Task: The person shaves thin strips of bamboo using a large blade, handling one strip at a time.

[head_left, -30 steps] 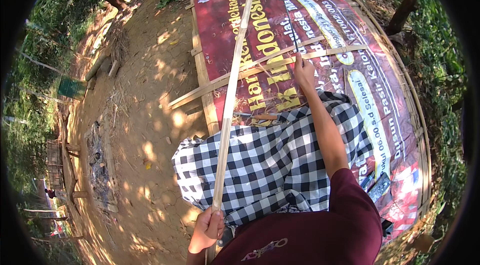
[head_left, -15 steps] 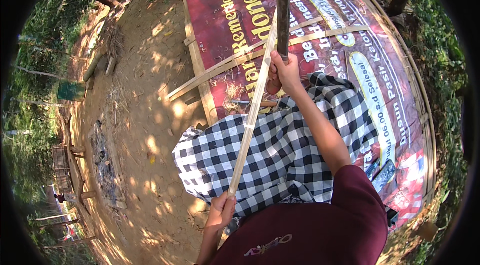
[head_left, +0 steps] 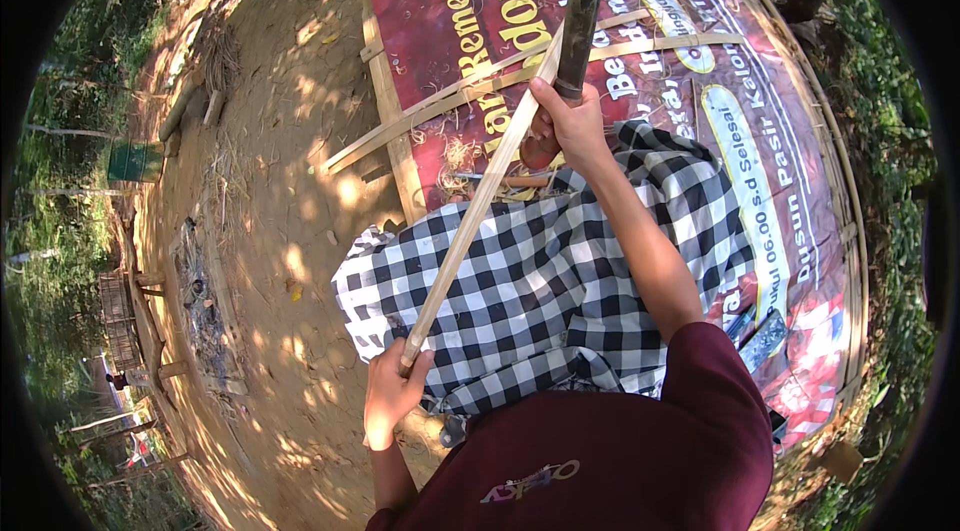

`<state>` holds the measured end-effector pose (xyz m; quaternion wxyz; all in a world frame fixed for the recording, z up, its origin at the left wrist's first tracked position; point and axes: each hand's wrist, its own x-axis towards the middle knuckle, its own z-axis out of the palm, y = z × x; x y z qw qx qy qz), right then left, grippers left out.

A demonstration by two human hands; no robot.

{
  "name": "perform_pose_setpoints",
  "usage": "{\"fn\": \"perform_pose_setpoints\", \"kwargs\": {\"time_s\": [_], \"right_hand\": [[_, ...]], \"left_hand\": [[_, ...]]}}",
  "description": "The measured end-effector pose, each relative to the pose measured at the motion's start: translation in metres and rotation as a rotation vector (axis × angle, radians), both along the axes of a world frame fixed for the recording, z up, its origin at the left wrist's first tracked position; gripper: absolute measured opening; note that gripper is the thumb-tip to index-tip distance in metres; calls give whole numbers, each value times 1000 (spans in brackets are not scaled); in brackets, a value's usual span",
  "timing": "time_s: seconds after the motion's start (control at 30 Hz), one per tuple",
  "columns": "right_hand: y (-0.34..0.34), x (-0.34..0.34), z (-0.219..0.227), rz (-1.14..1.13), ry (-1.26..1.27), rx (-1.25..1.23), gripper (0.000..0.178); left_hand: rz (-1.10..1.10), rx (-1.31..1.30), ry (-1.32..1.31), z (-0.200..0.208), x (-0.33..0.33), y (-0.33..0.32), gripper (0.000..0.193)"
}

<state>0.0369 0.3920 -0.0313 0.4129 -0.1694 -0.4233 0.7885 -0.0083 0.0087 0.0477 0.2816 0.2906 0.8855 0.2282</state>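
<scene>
My left hand (head_left: 393, 389) is closed around the near end of a long pale bamboo strip (head_left: 470, 221). The strip runs up and to the right across the black-and-white checked cloth (head_left: 520, 301) over my lap. In my right hand (head_left: 575, 131) is a machete, its handle mostly hidden by my fingers. The dark machete blade (head_left: 588, 11) points away from me and lies against the strip, crossing it just beyond my right thumb. My right thumb and fingertips are next to the strip; whether they also pinch it is unclear.
A red printed banner (head_left: 410, 41) covers the surface ahead, edged by wooden strips. Two crossed bamboo strips (head_left: 440, 113) lie on it. Curled shavings (head_left: 460, 156) and a slim tool (head_left: 490, 180) are near the cloth. Bare earth (head_left: 270, 211) stretches leftward; a blue flat object (head_left: 765, 341) lies right.
My left hand has moved left and slightly up with the strip's near end, so the strip slants more. The machete's far end has tilted right, and my right hand has shifted slightly.
</scene>
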Motion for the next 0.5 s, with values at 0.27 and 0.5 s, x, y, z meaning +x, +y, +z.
{"fn": "perform_pose_setpoints", "kwargs": {"time_s": [0.27, 0.5], "right_hand": [[-11, -5, 2, -36, 57, -169, 27], [-9, -3, 5, -17, 157, -345, 24]], "left_hand": [[126, 177, 537, 12, -24, 13, 22], [225, 192, 1033, 29, -27, 40, 29]]}}
